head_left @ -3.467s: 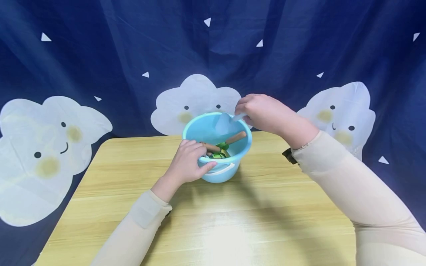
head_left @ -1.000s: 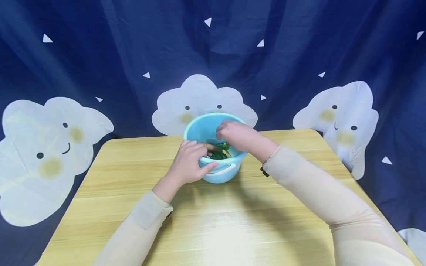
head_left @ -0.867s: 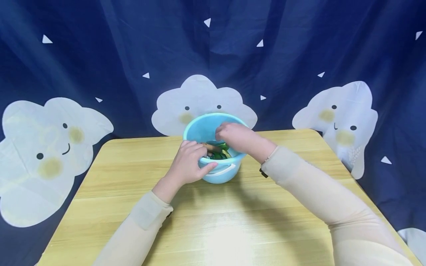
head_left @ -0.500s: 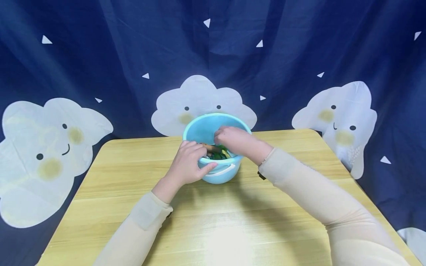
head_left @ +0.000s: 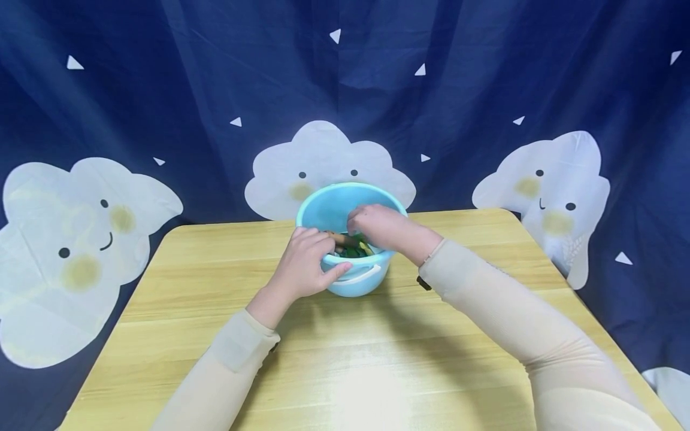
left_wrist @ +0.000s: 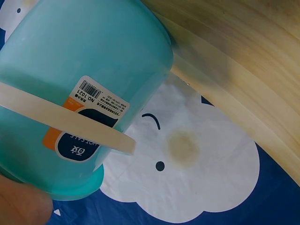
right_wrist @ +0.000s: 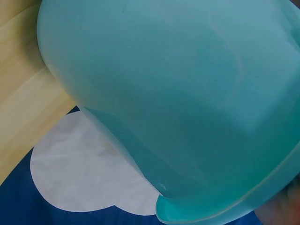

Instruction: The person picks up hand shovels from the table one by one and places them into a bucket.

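Observation:
A light blue plastic bucket [head_left: 358, 287] stands on the table, its mouth tilted toward me in the head view. My left hand [head_left: 302, 263] grips its near left rim, thumb outside and fingers over the edge. Deep in the mouth is my right hand [head_left: 380, 226], knuckles up and fingers bent down; the fingertips and anything they hold are hidden. Below them lie a brown wooden handle [head_left: 345, 240] and green and yellow pieces [head_left: 358, 251], partly covered. The bucket's white carrying handle [left_wrist: 65, 118] hangs across a label [left_wrist: 101, 101] in the left wrist view.
The wooden table [head_left: 215, 287] has a rounded far edge near the bucket. Behind it hangs a dark blue curtain [head_left: 205, 72] printed with white clouds and triangles.
From above the far right rim, where it pinched a pale blue scoop, my right hand has gone down into the bucket. The scoop is out of clear sight. My left hand keeps its grip.

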A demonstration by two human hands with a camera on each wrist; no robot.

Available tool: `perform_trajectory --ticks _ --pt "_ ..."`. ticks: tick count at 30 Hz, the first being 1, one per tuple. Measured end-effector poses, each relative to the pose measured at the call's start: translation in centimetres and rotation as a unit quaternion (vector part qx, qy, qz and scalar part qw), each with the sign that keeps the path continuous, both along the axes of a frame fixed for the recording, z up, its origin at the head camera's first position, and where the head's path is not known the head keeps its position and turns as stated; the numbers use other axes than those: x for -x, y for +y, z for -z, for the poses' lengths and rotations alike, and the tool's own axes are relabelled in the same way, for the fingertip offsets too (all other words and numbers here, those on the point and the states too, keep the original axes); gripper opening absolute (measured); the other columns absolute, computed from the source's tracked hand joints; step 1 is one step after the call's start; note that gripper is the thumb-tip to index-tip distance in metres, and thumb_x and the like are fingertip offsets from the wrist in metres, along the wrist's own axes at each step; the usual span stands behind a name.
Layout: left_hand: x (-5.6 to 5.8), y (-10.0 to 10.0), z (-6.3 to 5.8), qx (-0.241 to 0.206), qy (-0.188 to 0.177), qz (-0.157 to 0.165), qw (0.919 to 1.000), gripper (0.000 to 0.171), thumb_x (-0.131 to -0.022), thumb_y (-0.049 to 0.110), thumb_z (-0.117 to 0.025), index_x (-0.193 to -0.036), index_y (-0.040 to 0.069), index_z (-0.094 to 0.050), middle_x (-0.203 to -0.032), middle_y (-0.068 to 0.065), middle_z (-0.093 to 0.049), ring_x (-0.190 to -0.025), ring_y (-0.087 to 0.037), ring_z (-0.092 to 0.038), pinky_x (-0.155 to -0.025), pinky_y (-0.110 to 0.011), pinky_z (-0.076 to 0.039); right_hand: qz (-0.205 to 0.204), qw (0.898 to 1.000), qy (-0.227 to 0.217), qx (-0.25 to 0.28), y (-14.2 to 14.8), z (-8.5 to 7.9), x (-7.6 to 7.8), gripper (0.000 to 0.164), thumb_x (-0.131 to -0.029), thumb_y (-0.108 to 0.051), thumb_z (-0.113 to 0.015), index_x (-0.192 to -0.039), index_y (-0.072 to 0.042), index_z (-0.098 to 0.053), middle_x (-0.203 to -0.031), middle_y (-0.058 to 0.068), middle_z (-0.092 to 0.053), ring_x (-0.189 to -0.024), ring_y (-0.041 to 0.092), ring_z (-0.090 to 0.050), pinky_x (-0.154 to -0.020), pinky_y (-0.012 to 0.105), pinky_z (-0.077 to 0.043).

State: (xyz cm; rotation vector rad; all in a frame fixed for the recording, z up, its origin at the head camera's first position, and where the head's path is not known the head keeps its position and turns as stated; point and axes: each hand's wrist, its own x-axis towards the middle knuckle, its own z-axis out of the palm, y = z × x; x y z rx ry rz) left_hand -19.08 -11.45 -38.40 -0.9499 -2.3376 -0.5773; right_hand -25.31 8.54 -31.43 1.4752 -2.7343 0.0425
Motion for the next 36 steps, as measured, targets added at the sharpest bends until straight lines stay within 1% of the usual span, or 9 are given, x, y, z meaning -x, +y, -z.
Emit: perform_trajectory --ticks 4,7,15,21,24,30,36 --pt "0.0 0.0 0.0 -0.002 0.002 0.001 1.0000 0.046 -0.091 0.057 -0.055 -0.079 0.013 -0.063 -0.103 0.000 -0.073 -0.086 -0.019 -0.060 -0.082 -0.040 -0.039 0.003 1.000 0.001 -0.002 0.0 0.1 0.0 0.035 -0.082 0.016 -0.055 -0.092 -0.008 -0.078 -0.098 0.002 -0.073 -0.087 0.017 -0.067 -0.082 0.032 -0.053" --pt "0.0 0.0 0.1 -0.003 0.004 0.001 1.0000 0.046 -0.091 0.058 -0.054 -0.077 0.015 -0.060 -0.102 0.000 -0.073 -0.086 -0.018 -0.060 -0.081 -0.040 -0.039 0.003 1.000 0.001 -0.003 0.1 0.1 0.0 0.035 -0.082 0.016 -0.055 -0.092 -0.008 -0.078 -0.098 0.002 -0.073 -0.085 0.016 -0.066 -0.081 0.031 -0.052" --pt "0.0 0.0 0.0 -0.001 -0.001 0.001 1.0000 0.045 -0.091 0.057 -0.055 -0.078 0.015 -0.062 -0.104 0.000 -0.073 -0.088 -0.019 -0.061 -0.082 -0.040 -0.039 0.007 1.000 -0.019 -0.004 0.2 -0.2 -0.2 0.037 -0.082 0.017 -0.054 -0.096 -0.007 -0.078 -0.102 0.003 -0.073 -0.094 0.019 -0.068 -0.087 0.032 -0.053" --pt "0.1 0.0 0.0 0.002 -0.001 -0.002 1.0000 0.045 -0.091 0.058 -0.055 -0.076 0.015 -0.059 -0.103 0.000 -0.073 -0.086 -0.018 -0.060 -0.081 -0.040 -0.039 0.001 1.000 -0.030 -0.003 0.4 -0.3 -0.3 0.035 -0.080 0.017 -0.057 -0.091 -0.008 -0.078 -0.098 0.001 -0.073 -0.084 0.016 -0.065 -0.081 0.031 -0.052" --pt "0.1 0.0 0.1 0.001 0.002 -0.003 1.0000 0.046 -0.091 0.058 -0.054 -0.075 0.015 -0.058 -0.099 0.000 -0.073 -0.084 -0.018 -0.059 -0.081 -0.040 -0.039 -0.004 0.999 -0.035 0.001 0.5 -0.3 -0.4 0.031 -0.081 0.015 -0.059 -0.090 -0.008 -0.078 -0.097 0.002 -0.073 -0.084 0.016 -0.064 -0.081 0.032 -0.051" --pt "0.1 0.0 0.2 0.001 0.004 -0.005 1.0000 0.047 -0.091 0.059 -0.054 -0.074 0.016 -0.055 -0.091 0.000 -0.071 -0.078 -0.018 -0.055 -0.079 -0.040 -0.038 -0.010 0.999 -0.033 0.005 0.8 -0.4 -0.7 0.024 -0.084 0.010 -0.064 -0.093 -0.007 -0.078 -0.100 0.002 -0.073 -0.092 0.018 -0.067 -0.085 0.033 -0.052" --pt "0.1 -0.1 0.2 0.005 0.009 -0.013 0.9999 0.047 -0.090 0.060 -0.054 -0.073 0.016 -0.053 -0.082 0.004 -0.065 -0.075 -0.017 -0.051 -0.078 -0.040 -0.037 -0.026 0.999 -0.020 0.017 1.0 -0.7 -1.0 0.016 -0.086 0.006 -0.068 -0.092 -0.006 -0.077 -0.097 0.002 -0.072 -0.091 0.019 -0.068 -0.084 0.034 -0.053"
